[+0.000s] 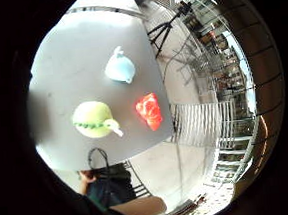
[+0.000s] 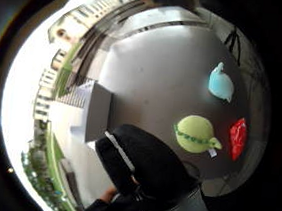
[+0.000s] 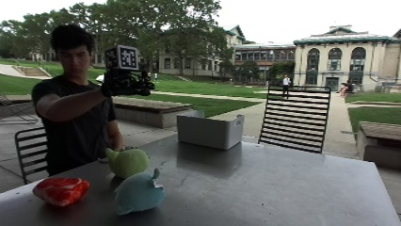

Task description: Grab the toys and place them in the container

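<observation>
A: What lay nearest along the tabletop (image 3: 263, 188)?

B: Three soft toys, grouped toward the near corner on the person's side. The red toy (image 3: 60, 190) sat closest to that corner's edge. Just beside it, further in from the edge, was the pale blue toy (image 3: 138, 193), and right behind that one, close enough that I couldn't tell whether they touched, stood the green toy (image 3: 128, 162), round with a darker green band.

A: And the container?

B: The grey container (image 3: 210, 130) stood at the far edge of the tabletop, open at the top, well apart from the toys. A slatted chair (image 3: 294, 117) stood just past that edge.

A: Where was the right hand?

B: The gloved right hand (image 3: 125, 82) was raised high above the table, about level with the person's face, on an outstretched arm. It touched none of the toys; both palm views looked down on all three lying on the table.

A: Was it holding anything?

B: Nothing showed in it, but I could not tell whether the fingers were curled or straight
</observation>
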The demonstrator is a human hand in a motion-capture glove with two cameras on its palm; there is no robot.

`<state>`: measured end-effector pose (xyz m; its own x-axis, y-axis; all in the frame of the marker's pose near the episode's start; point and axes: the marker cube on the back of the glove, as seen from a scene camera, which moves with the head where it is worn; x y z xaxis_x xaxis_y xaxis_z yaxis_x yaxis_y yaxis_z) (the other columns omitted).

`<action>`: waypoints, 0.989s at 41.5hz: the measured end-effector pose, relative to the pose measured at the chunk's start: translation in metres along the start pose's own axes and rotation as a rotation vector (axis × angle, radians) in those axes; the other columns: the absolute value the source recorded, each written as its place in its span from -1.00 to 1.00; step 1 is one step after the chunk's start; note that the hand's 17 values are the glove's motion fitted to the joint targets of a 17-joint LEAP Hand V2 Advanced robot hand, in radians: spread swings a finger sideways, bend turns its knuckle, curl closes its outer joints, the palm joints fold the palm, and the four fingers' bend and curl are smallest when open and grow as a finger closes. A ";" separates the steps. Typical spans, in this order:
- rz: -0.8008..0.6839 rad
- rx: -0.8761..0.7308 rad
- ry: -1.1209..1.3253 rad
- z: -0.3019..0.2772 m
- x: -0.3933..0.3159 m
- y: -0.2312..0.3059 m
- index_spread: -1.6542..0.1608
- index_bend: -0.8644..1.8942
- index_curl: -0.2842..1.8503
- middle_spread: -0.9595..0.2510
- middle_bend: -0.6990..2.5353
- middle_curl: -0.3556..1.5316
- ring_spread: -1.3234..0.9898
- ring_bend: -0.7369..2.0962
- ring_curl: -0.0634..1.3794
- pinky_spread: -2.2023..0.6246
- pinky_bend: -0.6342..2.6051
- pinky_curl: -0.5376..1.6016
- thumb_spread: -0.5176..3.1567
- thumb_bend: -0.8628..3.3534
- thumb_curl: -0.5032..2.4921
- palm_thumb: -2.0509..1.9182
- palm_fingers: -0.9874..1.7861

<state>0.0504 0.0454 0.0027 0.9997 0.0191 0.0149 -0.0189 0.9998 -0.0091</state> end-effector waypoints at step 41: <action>-0.029 -0.247 -0.044 0.182 0.041 0.047 0.53 -0.30 -0.49 0.42 -0.45 -0.29 -0.07 -0.34 -0.60 0.56 -0.19 -0.17 -0.20 -0.63 -0.57 -0.01 -0.34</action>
<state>0.0876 0.0949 0.1847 0.9981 -0.0038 0.0621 0.0193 0.9676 -0.2518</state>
